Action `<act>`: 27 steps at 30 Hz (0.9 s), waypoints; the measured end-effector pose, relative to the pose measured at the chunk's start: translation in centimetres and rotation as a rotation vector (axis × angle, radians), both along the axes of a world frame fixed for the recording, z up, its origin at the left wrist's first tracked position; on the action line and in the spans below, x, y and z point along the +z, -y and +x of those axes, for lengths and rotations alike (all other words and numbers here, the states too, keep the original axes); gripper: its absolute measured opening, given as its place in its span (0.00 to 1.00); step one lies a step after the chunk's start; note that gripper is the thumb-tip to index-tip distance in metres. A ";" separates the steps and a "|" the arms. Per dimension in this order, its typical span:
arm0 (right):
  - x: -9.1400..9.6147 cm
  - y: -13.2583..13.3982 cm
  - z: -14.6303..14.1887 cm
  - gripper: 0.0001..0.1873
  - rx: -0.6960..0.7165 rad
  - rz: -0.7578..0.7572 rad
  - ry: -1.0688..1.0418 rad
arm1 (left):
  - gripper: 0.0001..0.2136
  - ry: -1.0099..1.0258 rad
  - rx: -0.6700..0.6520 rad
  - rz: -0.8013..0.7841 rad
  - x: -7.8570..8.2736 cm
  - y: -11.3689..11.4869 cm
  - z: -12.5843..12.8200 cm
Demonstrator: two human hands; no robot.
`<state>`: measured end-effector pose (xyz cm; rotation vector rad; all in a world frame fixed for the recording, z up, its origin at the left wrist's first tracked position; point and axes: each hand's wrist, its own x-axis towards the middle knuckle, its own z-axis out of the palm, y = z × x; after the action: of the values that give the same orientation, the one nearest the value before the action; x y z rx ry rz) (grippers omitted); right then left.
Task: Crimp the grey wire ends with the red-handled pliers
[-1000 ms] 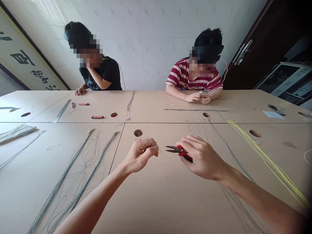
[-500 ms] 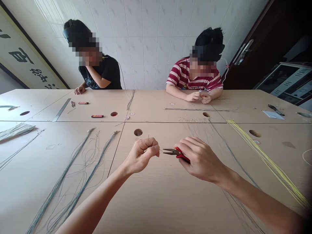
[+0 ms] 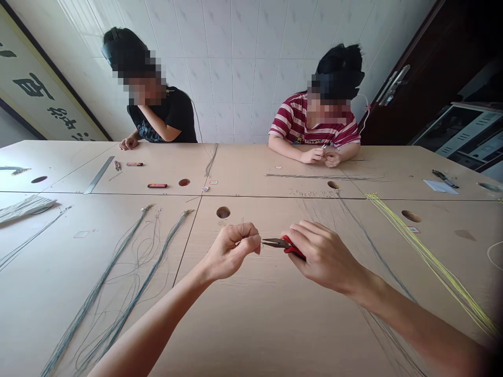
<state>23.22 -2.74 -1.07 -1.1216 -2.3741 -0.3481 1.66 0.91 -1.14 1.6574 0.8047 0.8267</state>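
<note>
My left hand [image 3: 230, 250] is closed in a pinch on a thin grey wire [image 3: 242, 229] whose end sticks up above my fingers. My right hand [image 3: 326, 255] grips red-handled pliers [image 3: 283, 244]. The dark jaws of the pliers point left and their tips meet the wire right at my left fingertips. Both hands hover just above the beige table [image 3: 259, 324] near its middle.
Bundles of grey wire [image 3: 118, 283] lie on the left, more grey wires [image 3: 377, 251] run under my right arm, and yellow wires [image 3: 432, 256] lie on the right. Round holes [image 3: 223, 212] dot the table. Two people sit across; a ruler [image 3: 100, 174] and small tools lie far left.
My right hand has moved the pliers leftward until the jaws reach the wire at my left fingertips. The jaws, apart a second ago, are now nearly together.
</note>
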 end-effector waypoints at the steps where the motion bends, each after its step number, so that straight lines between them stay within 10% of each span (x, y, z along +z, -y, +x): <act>1: 0.0 0.0 0.0 0.06 -0.001 0.003 0.004 | 0.10 -0.004 -0.003 -0.001 0.0 0.0 0.0; 14: 0.0 0.2 0.6 0.08 0.007 -0.031 -0.007 | 0.12 -0.087 -0.059 0.130 0.1 -0.4 -0.2; 27: -0.2 -0.1 2.1 0.09 -0.018 -0.017 0.171 | 0.12 -0.421 -0.094 1.157 0.7 -1.9 -0.6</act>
<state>25.29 -2.64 -1.23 -1.1633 -2.5209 -0.4468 1.06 2.84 -0.49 2.9378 0.5050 0.9549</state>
